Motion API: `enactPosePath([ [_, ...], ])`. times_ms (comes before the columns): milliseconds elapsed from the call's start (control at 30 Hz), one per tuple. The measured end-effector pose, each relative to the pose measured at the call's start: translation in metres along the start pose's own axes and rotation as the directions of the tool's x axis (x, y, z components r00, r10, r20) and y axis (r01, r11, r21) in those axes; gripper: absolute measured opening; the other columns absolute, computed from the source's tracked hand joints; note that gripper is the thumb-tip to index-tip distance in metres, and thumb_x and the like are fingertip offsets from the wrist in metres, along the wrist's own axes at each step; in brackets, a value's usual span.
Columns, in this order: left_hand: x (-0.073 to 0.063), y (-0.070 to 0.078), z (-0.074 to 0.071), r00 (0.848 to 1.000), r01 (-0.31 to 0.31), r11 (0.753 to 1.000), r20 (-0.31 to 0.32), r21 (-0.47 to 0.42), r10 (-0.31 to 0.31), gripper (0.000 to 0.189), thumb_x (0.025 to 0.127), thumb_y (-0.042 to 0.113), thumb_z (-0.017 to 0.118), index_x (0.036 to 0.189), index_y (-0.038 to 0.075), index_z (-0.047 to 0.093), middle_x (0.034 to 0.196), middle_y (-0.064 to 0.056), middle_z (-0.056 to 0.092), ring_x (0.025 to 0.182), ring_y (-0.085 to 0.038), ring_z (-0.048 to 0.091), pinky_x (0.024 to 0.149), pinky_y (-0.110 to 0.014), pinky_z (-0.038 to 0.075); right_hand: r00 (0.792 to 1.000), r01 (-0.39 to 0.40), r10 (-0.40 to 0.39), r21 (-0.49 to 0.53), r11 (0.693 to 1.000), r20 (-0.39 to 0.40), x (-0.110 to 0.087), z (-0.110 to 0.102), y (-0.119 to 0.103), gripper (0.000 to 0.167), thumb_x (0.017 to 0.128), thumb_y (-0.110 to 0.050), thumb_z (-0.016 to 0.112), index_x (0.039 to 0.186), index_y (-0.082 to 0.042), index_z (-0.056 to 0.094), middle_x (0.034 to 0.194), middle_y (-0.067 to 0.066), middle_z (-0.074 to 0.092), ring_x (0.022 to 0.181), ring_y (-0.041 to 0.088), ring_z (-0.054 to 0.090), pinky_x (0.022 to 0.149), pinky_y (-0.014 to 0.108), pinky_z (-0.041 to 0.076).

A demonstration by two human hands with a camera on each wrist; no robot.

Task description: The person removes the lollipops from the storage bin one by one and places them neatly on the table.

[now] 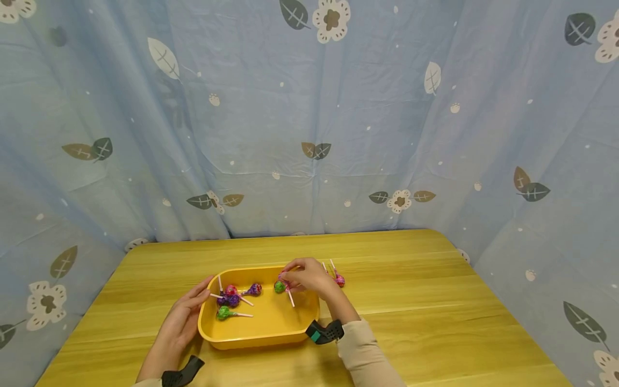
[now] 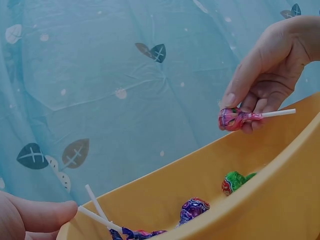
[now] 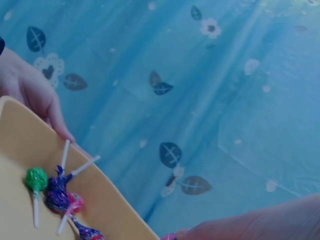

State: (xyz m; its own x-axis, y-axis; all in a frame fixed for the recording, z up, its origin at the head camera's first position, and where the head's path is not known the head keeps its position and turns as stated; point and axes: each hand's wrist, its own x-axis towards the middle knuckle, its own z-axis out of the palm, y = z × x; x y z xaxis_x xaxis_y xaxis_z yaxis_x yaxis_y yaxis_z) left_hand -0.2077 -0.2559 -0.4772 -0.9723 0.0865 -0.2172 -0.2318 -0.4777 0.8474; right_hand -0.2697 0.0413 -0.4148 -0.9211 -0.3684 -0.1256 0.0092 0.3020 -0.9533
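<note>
Pinched in my right hand (image 1: pixel 306 275) is a pink-wrapped lollipop (image 2: pixel 235 119) with a white stick, above the right part of a yellow tub (image 1: pixel 261 341). Its wrapped head lies at the thumb and fingertips. My left hand (image 1: pixel 181 320) rests against the tub's left end, fingers fairly straight at the rim. Inside the tub, a green lollipop (image 1: pixel 224 313) lies near purple lollipops (image 1: pixel 232 300) and a pink one (image 1: pixel 231 289) at the left. Another purple lollipop (image 1: pixel 254 289) lies toward the back, and a second green lollipop (image 1: pixel 279 286) is beside the right hand.
Behind the right hand, more pink lollipops (image 1: pixel 340 280) lie on the wood-grain table (image 1: pixel 435 312), outside the tub and partly hidden by the hand. A blue patterned curtain (image 1: pixel 271 107) hangs around the table's back and sides.
</note>
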Motion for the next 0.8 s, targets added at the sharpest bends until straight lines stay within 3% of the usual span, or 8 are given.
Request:
enactPosePath([
  [167, 0.0, 0.001, 0.001, 1.0, 0.016, 1.0, -0.017, -0.005, -0.016, 0.036, 0.104, 0.015, 0.044, 0.136, 0.031, 0.051, 0.133, 0.01, 0.039, 0.138, -0.014, 0.029, 0.11, -0.033, 0.03, 1.0, 0.014, -0.013, 0.031, 0.999, -0.013, -0.003, -0.009, 0.003, 0.023, 0.089, -0.017, 0.071, 0.104, 0.001, 0.069, 0.092, 0.019, 0.07, 0.069, 0.023, 0.068, 0.075, 0.048, 0.056],
  [333, -0.001, 0.0, 0.003, 1.0, 0.001, 1.0, -0.011, 0.0, -0.001, 0.03, 0.103, 0.013, 0.046, 0.12, 0.033, 0.061, 0.121, 0.017, 0.054, 0.118, -0.003, 0.05, 0.11, -0.034, 0.03, 0.999, 0.032, -0.03, 0.071, 0.997, -0.026, -0.008, -0.02, 0.007, 0.027, 0.09, -0.016, 0.07, 0.109, 0.004, 0.067, 0.097, 0.023, 0.068, 0.074, 0.026, 0.068, 0.074, 0.045, 0.057],
  [433, -0.002, 0.0, 0.004, 1.0, -0.006, 1.0, 0.006, -0.015, 0.006, 0.03, 0.103, 0.012, 0.046, 0.118, 0.032, 0.063, 0.113, 0.018, 0.059, 0.109, -0.001, 0.055, 0.11, -0.035, 0.028, 0.999, 0.029, -0.026, 0.084, 0.996, -0.04, -0.01, -0.025, 0.01, 0.027, 0.09, -0.016, 0.07, 0.109, 0.004, 0.067, 0.099, 0.023, 0.068, 0.074, 0.024, 0.068, 0.074, 0.044, 0.057],
  [533, -0.002, 0.0, 0.004, 1.0, -0.009, 1.0, 0.005, -0.012, 0.009, 0.031, 0.103, 0.012, 0.046, 0.123, 0.031, 0.061, 0.116, 0.017, 0.057, 0.116, -0.004, 0.052, 0.11, -0.035, 0.029, 0.999, 0.024, -0.02, 0.085, 0.996, -0.049, -0.01, -0.03, 0.011, 0.027, 0.091, -0.017, 0.07, 0.109, 0.003, 0.067, 0.1, 0.023, 0.068, 0.072, 0.021, 0.068, 0.074, 0.042, 0.057],
  [700, 0.0, 0.0, 0.002, 1.0, -0.009, 1.0, -0.008, 0.022, 0.009, 0.035, 0.103, 0.014, 0.046, 0.132, 0.033, 0.056, 0.123, 0.016, 0.05, 0.135, -0.011, 0.034, 0.109, -0.033, 0.03, 0.998, 0.033, -0.029, 0.092, 0.995, -0.051, -0.012, -0.036, 0.012, 0.028, 0.091, -0.017, 0.069, 0.11, 0.004, 0.066, 0.102, 0.024, 0.067, 0.075, 0.021, 0.068, 0.074, 0.04, 0.057],
  [800, 0.0, -0.001, 0.001, 1.0, -0.011, 0.999, -0.008, 0.042, 0.012, 0.034, 0.103, 0.016, 0.048, 0.129, 0.034, 0.057, 0.122, 0.018, 0.05, 0.129, -0.007, 0.041, 0.109, -0.033, 0.03, 0.998, 0.034, -0.029, 0.109, 0.993, -0.051, -0.013, -0.039, 0.011, 0.029, 0.091, -0.016, 0.068, 0.112, 0.005, 0.065, 0.102, 0.025, 0.067, 0.077, 0.023, 0.068, 0.073, 0.038, 0.058],
])
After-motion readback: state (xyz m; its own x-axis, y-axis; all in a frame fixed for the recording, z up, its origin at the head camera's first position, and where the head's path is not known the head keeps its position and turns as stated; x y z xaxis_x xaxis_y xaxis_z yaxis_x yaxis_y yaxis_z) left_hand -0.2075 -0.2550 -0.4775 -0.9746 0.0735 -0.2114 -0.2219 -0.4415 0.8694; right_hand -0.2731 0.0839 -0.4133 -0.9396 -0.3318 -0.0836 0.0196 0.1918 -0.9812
